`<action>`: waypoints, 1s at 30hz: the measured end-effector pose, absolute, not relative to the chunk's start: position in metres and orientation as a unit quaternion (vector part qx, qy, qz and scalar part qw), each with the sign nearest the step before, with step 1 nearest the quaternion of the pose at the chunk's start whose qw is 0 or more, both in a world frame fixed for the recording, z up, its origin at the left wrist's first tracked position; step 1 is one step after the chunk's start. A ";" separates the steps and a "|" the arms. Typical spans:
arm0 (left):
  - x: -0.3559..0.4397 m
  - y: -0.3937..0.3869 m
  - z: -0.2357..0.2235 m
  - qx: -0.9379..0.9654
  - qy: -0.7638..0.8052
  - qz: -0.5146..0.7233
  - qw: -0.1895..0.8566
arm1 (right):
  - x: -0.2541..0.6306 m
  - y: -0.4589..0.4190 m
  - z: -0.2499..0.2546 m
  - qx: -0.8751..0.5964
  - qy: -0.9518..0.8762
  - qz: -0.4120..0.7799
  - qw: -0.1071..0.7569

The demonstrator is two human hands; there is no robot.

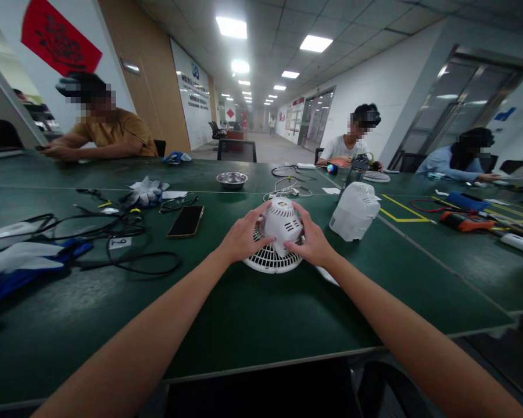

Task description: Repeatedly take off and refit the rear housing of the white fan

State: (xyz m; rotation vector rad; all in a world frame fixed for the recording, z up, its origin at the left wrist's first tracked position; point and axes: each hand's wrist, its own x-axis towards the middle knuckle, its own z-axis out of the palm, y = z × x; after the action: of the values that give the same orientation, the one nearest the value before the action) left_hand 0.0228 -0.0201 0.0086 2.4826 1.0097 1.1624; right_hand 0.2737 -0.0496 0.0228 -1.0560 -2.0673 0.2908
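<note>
A white fan motor housing (283, 223) with vent slots sits on top of a round white fan grille (273, 264), which lies flat on the green table. My left hand (246, 235) curls around the housing's left side, thumb at its front. On the opposite side, my right hand (311, 235) grips it the same way. Both thumbs come close together at the lower front of the housing. Partly hidden under my right forearm is a white flat piece (328, 275). To the right stands a larger white plastic cover (356, 212).
On the left lie a phone (186, 221), black cables (143, 267) and work gloves (146, 191). A metal bowl (231, 180) stands farther back. An orange multimeter (466, 220) is at the right. Several people sit around the table (261, 325).
</note>
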 end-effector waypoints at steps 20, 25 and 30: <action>-0.004 0.012 -0.011 0.595 0.394 0.614 0.339 | 0.285 -0.039 0.018 -0.435 -0.624 0.380 0.526; -0.003 0.014 -0.010 0.583 0.422 0.634 0.282 | 0.280 -0.041 0.023 -0.408 -0.519 0.506 0.554; 0.006 0.017 -0.017 0.551 0.388 0.613 0.412 | 0.273 -0.047 0.012 -0.357 -0.483 0.628 0.494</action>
State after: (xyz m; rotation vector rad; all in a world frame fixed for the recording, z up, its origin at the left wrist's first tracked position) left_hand 0.0065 0.0173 -0.0173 1.3856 0.9758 1.5421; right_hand 0.2726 -0.0465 0.0124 -0.8666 -1.1709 1.5235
